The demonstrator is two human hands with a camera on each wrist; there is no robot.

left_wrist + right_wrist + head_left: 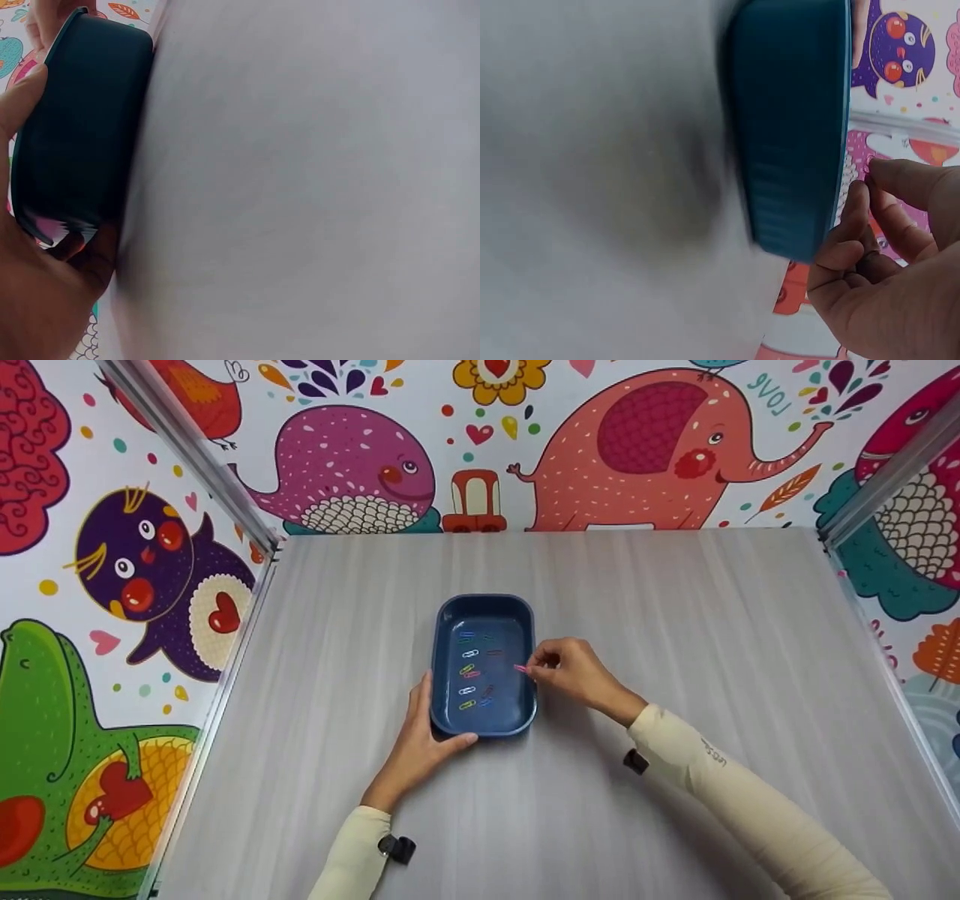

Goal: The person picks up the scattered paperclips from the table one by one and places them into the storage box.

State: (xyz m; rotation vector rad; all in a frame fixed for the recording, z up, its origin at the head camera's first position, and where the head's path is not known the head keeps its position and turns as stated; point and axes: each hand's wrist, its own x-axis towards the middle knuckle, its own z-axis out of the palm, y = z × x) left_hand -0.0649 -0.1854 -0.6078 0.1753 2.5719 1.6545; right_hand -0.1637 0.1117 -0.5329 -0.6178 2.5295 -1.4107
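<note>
Paperclips are what's being handled — from the head view, a pink paperclip (520, 668) sits pinched in the fingertips of the right hand (574, 671), right over the right rim of the blue tray (525, 619). That tray lies mid-table on the grey table (675, 607), and a scatter of coloured paperclips (472, 675) already lies flat on its floor. The left hand (420, 742) holds the tray's near left corner, thumb curled round the front edge, fingers along the side wall, so it's braced.

Left wrist view: mostly blurry tabletop, but the dark tray (82, 127) shows on its side at the left with the palm (37, 300) pressed against its wall. Fingers wrap the edge, so that grip looks firm.

Right wrist view: the tray's outer wall (791, 127) fills the middle, and the right hand (885, 262) hangs just beside it with fingers curled in toward the thumb. I can't actually make out the clip here, too small or hidden.

My read: one clip is either going in or coming out, can't tell which from the pose. Whatever comes next calls for a steady pinch and a small move across the rim, with the tray held put so it doesn't skid.
</note>
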